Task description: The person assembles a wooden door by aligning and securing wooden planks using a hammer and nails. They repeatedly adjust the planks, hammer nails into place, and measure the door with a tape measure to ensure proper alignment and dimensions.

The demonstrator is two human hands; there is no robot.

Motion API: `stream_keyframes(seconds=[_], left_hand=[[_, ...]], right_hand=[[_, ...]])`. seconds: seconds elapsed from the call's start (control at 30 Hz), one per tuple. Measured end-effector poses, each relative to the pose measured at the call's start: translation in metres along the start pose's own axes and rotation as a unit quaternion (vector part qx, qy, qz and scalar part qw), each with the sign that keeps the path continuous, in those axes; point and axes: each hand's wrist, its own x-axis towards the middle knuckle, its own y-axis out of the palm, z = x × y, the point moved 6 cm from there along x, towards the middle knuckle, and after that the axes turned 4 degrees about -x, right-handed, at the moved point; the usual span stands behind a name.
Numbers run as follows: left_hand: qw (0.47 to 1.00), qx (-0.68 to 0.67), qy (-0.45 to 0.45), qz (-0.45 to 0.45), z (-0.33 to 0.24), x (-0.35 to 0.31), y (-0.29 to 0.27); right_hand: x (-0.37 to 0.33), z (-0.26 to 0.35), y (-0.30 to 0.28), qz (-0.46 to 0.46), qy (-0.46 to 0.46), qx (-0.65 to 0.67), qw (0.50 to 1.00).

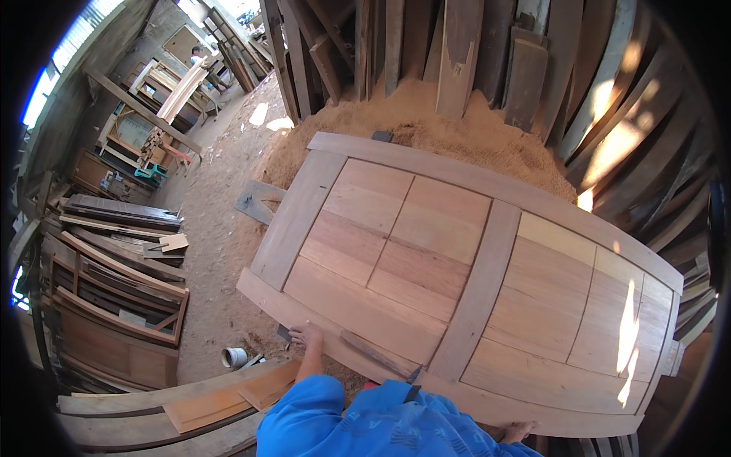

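Note:
A large pale wooden door (pixel 470 308) with framed panels lies flat in front of me, a little raised off the ground. My left hand (pixel 307 337) is closed on its near edge, close to the left corner. Farther right along the same edge, my right hand (pixel 520 432) grips the frame, its palm partly hidden by my blue sleeve. A thin wooden strip (pixel 375 353) lies on the near rail by my chest. Beside it is a small dark pointed piece (pixel 413 375), whose kind I cannot make out.
Sawdust (pixel 426 114) is heaped behind the door, below upright planks (pixel 459 57). Boards (pixel 221 400) and a white bucket (pixel 234 357) are at lower left. Stacked frames (pixel 122 286) line the left side. A person (pixel 197 57) stands far off by a long wooden piece (pixel 181 91).

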Motion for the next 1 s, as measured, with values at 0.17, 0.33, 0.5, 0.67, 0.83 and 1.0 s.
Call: stream_keyframes(seconds=[0.17,0.33,0.5,0.67,0.83,1.0], left_hand=[[0.977,0.101,0.187,-0.026,-0.03,-0.024,0.002],[0.955,0.118,0.272,0.006,-0.044,-0.036,0.006],[0.924,0.137,0.356,-0.007,-0.032,-0.024,0.007],[0.908,0.142,0.389,0.067,-0.065,-0.044,-0.004],[0.895,0.044,0.435,0.091,-0.129,-0.04,0.026],[0.754,0.064,0.64,0.135,-0.187,-0.189,0.027]], right_hand=[[-0.03,-0.03,-0.008,0.026,0.04,0.023,0.999],[-0.06,-0.067,-0.002,-0.006,0.047,0.018,0.999],[-0.133,-0.09,0.011,-0.084,0.01,-0.046,0.995],[-0.157,-0.115,0.022,0.058,-0.002,-0.028,0.998],[-0.186,-0.126,0.038,0.062,-0.029,-0.052,0.996],[-0.168,-0.164,0.014,0.121,-0.028,-0.057,0.991]])
